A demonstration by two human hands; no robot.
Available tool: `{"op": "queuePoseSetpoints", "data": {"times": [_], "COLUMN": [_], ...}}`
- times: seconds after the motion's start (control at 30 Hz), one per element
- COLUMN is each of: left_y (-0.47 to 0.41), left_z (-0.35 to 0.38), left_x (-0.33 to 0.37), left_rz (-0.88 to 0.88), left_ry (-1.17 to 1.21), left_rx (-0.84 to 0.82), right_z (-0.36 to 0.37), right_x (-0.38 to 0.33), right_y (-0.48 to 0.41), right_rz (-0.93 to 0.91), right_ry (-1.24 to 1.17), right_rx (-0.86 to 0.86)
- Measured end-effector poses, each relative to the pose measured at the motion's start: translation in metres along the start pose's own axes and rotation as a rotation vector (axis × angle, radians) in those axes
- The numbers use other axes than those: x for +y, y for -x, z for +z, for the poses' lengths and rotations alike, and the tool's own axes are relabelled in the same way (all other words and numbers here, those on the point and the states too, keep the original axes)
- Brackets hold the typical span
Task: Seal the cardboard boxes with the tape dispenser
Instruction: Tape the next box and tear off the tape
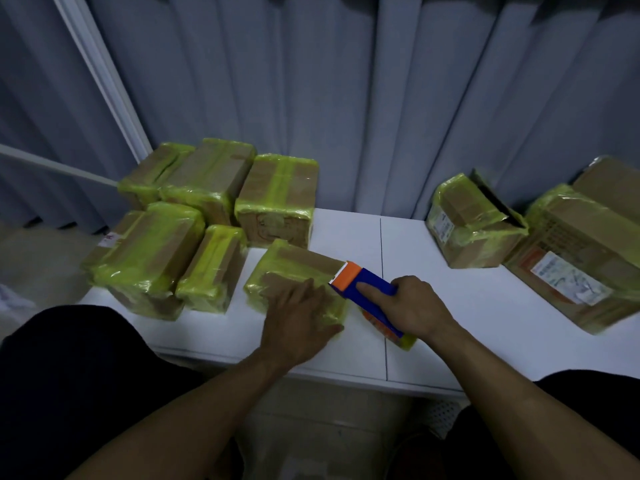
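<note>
A small cardboard box [294,268] wrapped in yellow-green tape lies on the white table [467,323] near its front edge. My left hand [299,323] rests flat on the box's near top, fingers spread. My right hand [412,308] grips a blue tape dispenser [372,296] with an orange toothed head, forefinger stretched along its top. The orange head touches the box's right edge. A roll of yellow tape hangs under the dispenser, mostly hidden.
Several taped boxes [194,220] crowd the table's left side. An open-flapped box [471,223] and a large labelled box [581,258] sit at the right. Grey curtains [346,98] hang behind. My dark-clothed knees are below the table edge.
</note>
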State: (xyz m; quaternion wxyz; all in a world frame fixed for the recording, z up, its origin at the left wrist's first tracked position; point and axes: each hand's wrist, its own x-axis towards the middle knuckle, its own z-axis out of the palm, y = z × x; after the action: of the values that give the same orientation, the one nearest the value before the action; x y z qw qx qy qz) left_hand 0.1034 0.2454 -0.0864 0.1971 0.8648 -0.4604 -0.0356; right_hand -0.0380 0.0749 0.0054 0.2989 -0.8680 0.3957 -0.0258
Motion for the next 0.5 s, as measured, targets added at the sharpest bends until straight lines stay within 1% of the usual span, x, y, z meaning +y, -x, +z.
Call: {"op": "queuePoseSetpoints", "data": {"times": [0.03, 0.07, 0.17, 0.27, 0.3, 0.4, 0.5], "left_y": [-0.003, -0.004, -0.006, -0.006, -0.003, 0.011, 0.026], "left_z": [0.007, 0.013, 0.019, 0.018, 0.018, 0.02, 0.014], "left_x": [0.001, 0.001, -0.002, -0.005, -0.005, -0.011, -0.019], "left_rz": [-0.034, -0.039, -0.009, -0.012, 0.02, 0.19, 0.182], "left_ry": [-0.049, -0.084, -0.142, -0.003, 0.055, 0.206, 0.235], "left_rx": [-0.028, -0.015, 0.08, 0.044, 0.036, 0.071, 0.024], "right_z": [-0.001, -0.002, -0.007, -0.011, -0.01, -0.012, -0.011], "right_x": [0.002, 0.005, 0.011, 0.011, 0.01, 0.007, 0.003], "right_y": [0.0, 0.0, 0.001, 0.003, 0.004, 0.008, 0.02], "right_rz": [0.014, 0.03, 0.072, 0.107, 0.102, 0.101, 0.13], "right_ry": [-0.02, -0.034, -0.06, -0.105, -0.112, -0.132, -0.175], "right_rx": [-0.007, -0.014, -0.037, -0.082, -0.099, -0.152, -0.177]}}
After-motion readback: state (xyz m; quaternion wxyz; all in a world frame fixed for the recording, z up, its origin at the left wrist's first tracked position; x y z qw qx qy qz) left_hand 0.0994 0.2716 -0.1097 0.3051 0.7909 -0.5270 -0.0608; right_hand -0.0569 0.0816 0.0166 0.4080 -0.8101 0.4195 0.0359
